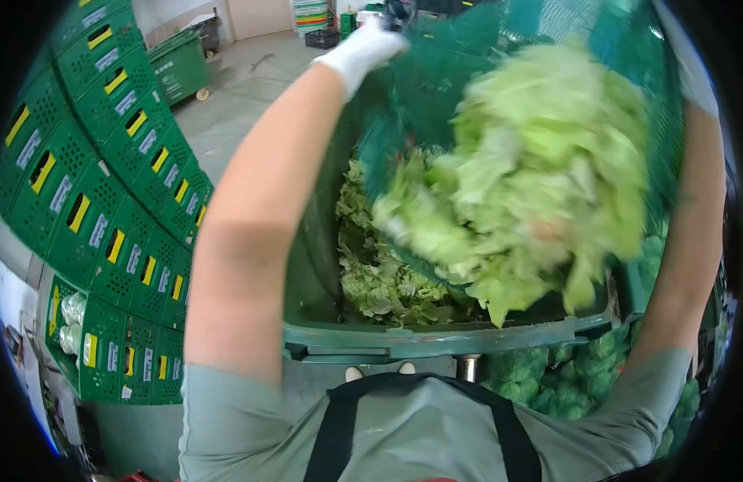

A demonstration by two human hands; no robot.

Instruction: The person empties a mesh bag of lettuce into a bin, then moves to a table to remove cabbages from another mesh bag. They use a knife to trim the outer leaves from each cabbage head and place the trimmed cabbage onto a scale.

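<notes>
Item: left hand (370, 50), white-gloved, closed on the upper edge of a green net (448, 60), at the upper left of my view. Item: right hand (695, 76), gloved, beside the net's far side; its fingers are out of my sight, so I cannot tell its grip. Item: leaves (548, 161), one pale-green mass (blurred, to my eye), lying against the net, between the hands and lower than both, touching neither. Item: bin (436, 341), green, below the mass, with darker scraps (387, 285) inside. Item: crates (106, 193), green, stacked at left. Item: cabbages (564, 377), bagged, right of my torso.
</notes>
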